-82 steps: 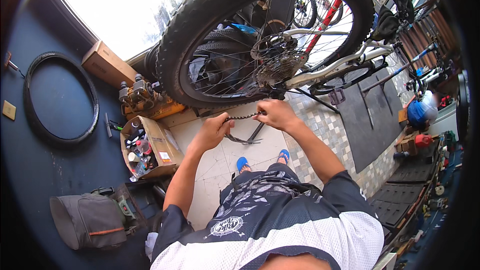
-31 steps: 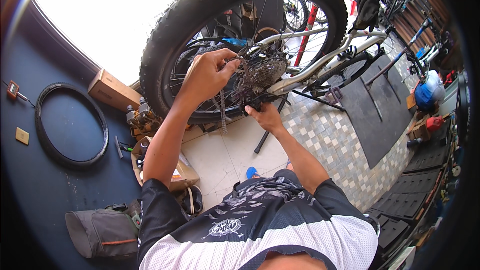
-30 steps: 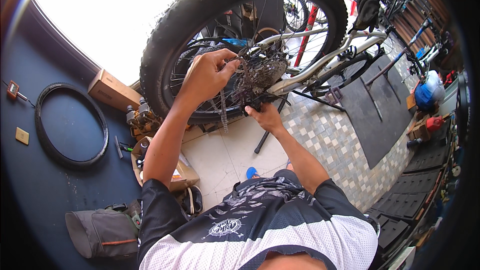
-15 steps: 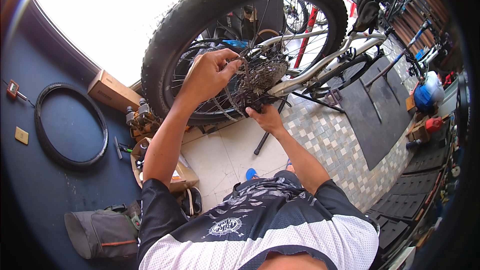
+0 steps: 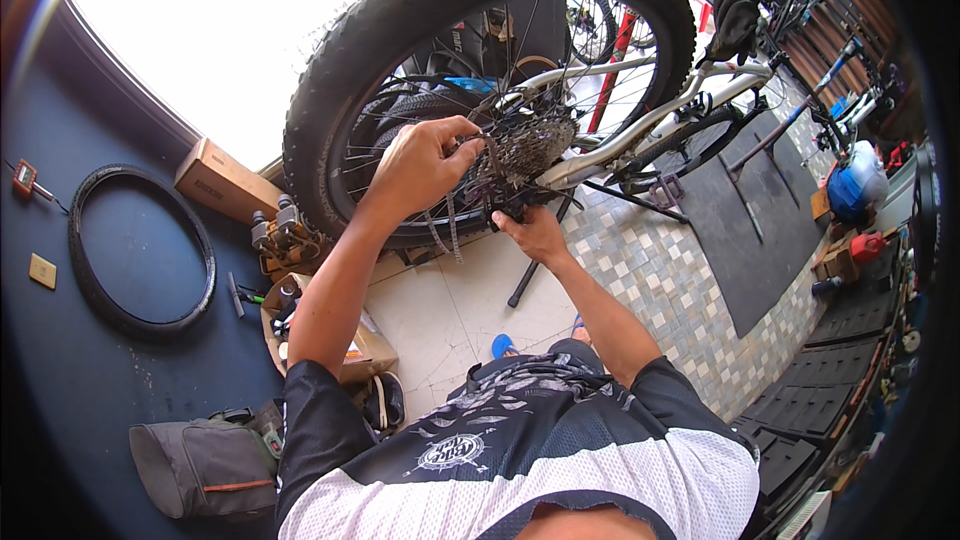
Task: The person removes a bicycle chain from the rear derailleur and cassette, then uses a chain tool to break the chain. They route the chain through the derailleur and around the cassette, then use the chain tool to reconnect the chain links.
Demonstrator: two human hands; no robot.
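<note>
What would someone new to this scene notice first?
The big knobby rear wheel fills the top centre, its sprocket cluster at the hub. The left hand holds a loose chain against the sprockets, while the right hand grips the black derailleur just below. A spare tyre hangs on the blue wall at left.

We're in a short-sleeved sports jersey point(image 5: 520, 450): black upper chest and sleeves with a pale swirl print, white mesh panel across the lower part, small white round emblem point(image 5: 447, 452) on the chest. Forearms bare, left hand point(image 5: 420, 165) and right hand point(image 5: 535, 232) ungloved. Blue footwear point(image 5: 503, 346) shows below.
</note>
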